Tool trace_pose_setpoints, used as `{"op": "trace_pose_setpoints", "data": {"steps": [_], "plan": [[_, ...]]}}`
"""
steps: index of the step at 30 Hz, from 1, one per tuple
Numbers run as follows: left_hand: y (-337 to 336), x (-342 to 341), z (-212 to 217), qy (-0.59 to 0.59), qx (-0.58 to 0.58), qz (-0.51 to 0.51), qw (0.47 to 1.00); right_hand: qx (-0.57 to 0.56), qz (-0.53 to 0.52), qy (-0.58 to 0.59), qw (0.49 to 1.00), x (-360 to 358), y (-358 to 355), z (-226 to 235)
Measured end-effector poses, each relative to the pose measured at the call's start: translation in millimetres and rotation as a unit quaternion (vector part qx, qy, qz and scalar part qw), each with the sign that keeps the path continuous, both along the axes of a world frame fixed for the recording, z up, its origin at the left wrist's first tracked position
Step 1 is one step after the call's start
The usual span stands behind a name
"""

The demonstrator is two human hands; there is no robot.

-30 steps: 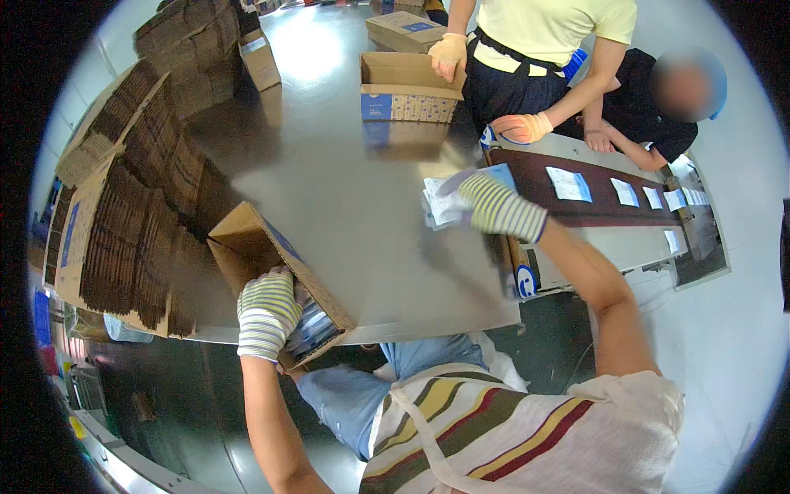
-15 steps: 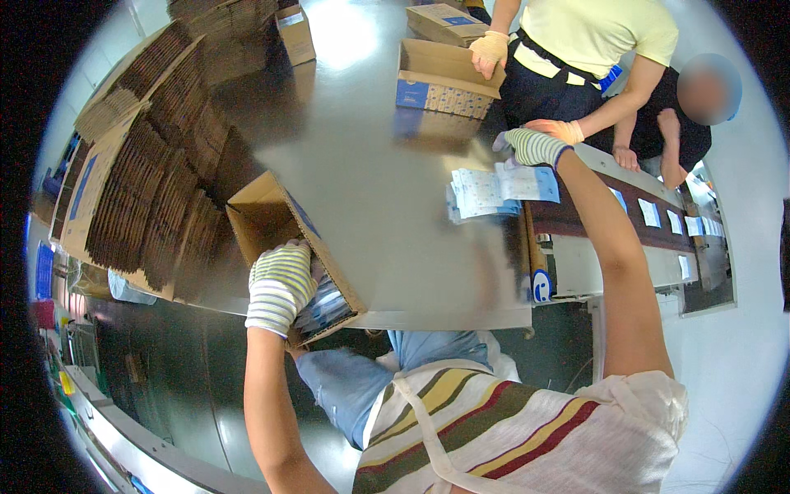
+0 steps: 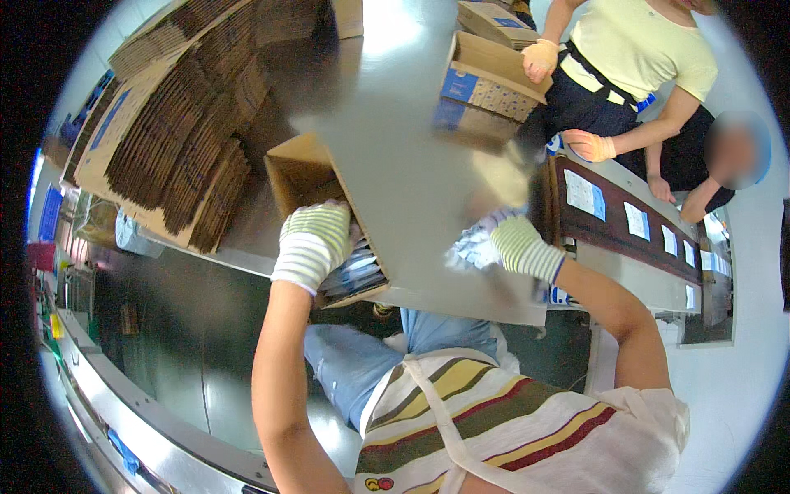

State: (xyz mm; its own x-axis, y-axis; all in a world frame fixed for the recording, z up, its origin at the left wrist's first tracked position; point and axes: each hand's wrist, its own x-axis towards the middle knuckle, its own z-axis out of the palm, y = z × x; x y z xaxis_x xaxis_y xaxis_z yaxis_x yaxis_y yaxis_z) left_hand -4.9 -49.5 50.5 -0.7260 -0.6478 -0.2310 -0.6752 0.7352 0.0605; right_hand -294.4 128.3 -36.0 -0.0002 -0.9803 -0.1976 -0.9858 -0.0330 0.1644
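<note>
An open cardboard box [image 3: 306, 169] lies tilted near the table's front edge, with a row of blue-and-white packets [image 3: 358, 270] inside its near end. My left hand [image 3: 314, 239], in a striped green-and-white glove, reaches into this box against the packets; its fingertips are hidden. To the right, my gloved right hand [image 3: 520, 240] is closed on a bunch of blue-and-white packets [image 3: 475, 247] just over the metal table. The bunch is bent and somewhat blurred.
Stacked flattened cartons [image 3: 177, 140] fill the table's left side. At right, a dark conveyor belt [image 3: 613, 222] carries single packets [image 3: 585, 196]. Across the table, a co-worker's orange-gloved hand [image 3: 540, 59] touches another open box [image 3: 494, 78]. A second person sits beside the belt.
My right hand has left the belt's end and drawn back toward me, gathering the packets that lay there. The left hand stays in the box. The whole view has shifted.
</note>
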Motion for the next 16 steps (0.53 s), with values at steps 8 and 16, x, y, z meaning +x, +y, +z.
{"op": "trace_pose_setpoints", "data": {"steps": [8,16], "plan": [[5.2,-0.4,-1.8,0.041,-0.033,-0.014,0.999,-0.274,0.08,-0.5,0.818,14.6,-70.3,52.9],[5.6,7.2,-7.2,0.037,-0.005,0.002,0.999,0.016,0.081,-0.893,0.442,158.1,-214.6,97.2]]}}
